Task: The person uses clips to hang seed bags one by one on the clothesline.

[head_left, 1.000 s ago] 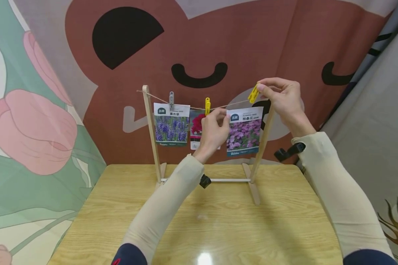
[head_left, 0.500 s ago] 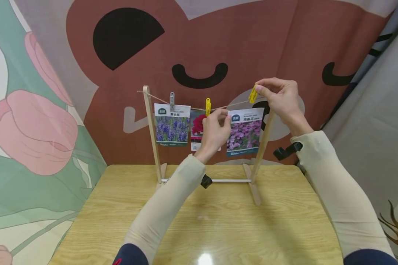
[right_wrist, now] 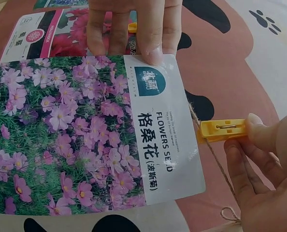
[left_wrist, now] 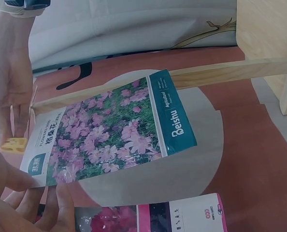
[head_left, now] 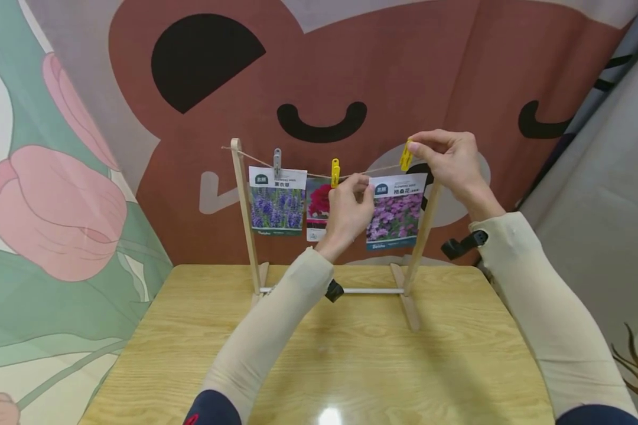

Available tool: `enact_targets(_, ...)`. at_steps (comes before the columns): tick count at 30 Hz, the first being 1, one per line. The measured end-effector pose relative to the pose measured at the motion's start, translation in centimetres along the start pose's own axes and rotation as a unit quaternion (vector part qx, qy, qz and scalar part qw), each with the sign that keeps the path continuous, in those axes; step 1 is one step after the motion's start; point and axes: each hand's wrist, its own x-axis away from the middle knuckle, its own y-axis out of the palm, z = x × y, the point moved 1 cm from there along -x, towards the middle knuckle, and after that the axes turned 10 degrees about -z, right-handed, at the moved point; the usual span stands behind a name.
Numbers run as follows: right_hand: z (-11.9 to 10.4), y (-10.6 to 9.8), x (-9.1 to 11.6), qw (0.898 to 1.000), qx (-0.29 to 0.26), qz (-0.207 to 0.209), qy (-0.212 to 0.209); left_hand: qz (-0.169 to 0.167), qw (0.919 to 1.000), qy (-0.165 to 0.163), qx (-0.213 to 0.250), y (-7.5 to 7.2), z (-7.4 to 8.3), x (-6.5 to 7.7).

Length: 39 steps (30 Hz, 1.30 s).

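My left hand (head_left: 349, 206) pinches the top left corner of a seed packet (head_left: 396, 215) with pink flowers, thumb in front and fingers behind. Between thumb and fingers of my right hand (head_left: 453, 162) is a yellow clothespin (right_wrist: 224, 129). Its tip meets the twine (right_wrist: 221, 166) beside the packet's top edge; whether it grips the packet I cannot tell. A grey clothespin (head_left: 277, 162) holds a purple-flower packet (head_left: 277, 206) on the line at left. Another yellow clothespin (head_left: 335, 172) stands above a red-flower packet (head_left: 317, 203), partly hidden by my left hand.
The twine spans a wooden frame with a left post (head_left: 247, 218), a right post (head_left: 424, 227) and a white bottom bar (head_left: 374, 290). It stands on a wood-grain table (head_left: 351, 360). Behind hangs a printed curtain (head_left: 404, 71).
My right hand and its yellow clothespin have come down slightly toward the packet's top edge. The left hand and the packet have shifted a little to the right.
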Motion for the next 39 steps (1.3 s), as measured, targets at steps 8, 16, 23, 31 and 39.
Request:
enact_targets(8, 0.03, -0.11, 0.21, 0.999, 0.024, -0.009, 0.024, -0.002, 1.0, 0.005, -0.004, 0.03, -0.11, 0.01)
enact_targets(16, -0.36, 0.09, 0.14, 0.998, 0.06, -0.012, 0.015, 0.002, 1.0, 0.004, -0.004, 0.0, -0.1, 0.02)
enact_targets(23, -0.38, 0.29, 0.14, 0.994, 0.104, -0.003, 0.013, -0.003, 1.0, 0.003, 0.001, 0.01, -0.16, 0.0)
enact_targets(31, -0.62, 0.44, 0.22, 0.995, 0.098, -0.016, 0.015, 0.0, 1.0, 0.004, -0.002, 0.01, -0.05, 0.04)
enact_targets(39, -0.45, 0.36, 0.33, 0.995, 0.096, -0.025, 0.013, 0.001, 1.0, 0.004, -0.003, 0.11, -0.04, 0.09)
